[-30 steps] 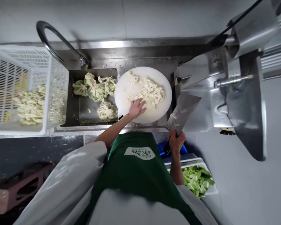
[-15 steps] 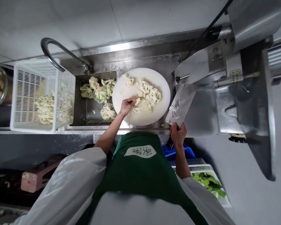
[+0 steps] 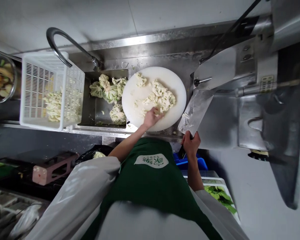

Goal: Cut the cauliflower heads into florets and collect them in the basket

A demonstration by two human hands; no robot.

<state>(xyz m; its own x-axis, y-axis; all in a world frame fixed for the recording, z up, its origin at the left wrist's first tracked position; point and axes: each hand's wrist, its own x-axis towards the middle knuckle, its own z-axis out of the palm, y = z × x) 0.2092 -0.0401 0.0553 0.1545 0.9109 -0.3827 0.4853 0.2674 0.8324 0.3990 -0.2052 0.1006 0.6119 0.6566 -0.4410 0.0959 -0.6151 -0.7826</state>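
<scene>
Sorting cut cauliflower [image 3: 165, 96] on the mid-frame board [image 3: 130, 100] seems in hand; the left hand [image 3: 152, 117] touches pieces, whether pinching I cannot tell, while the right hand [image 3: 190, 143], lower right of centre, clasps a cleaver [image 3: 197, 108], whose next stroke would call for clearance.

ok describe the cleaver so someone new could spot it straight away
Start at the white cutting board. To its right, the right hand grips the cleaver by a black handle. Its broad flat blade, flecked with white scraps, sets it apart from the bulky steel machine farther right.
</scene>
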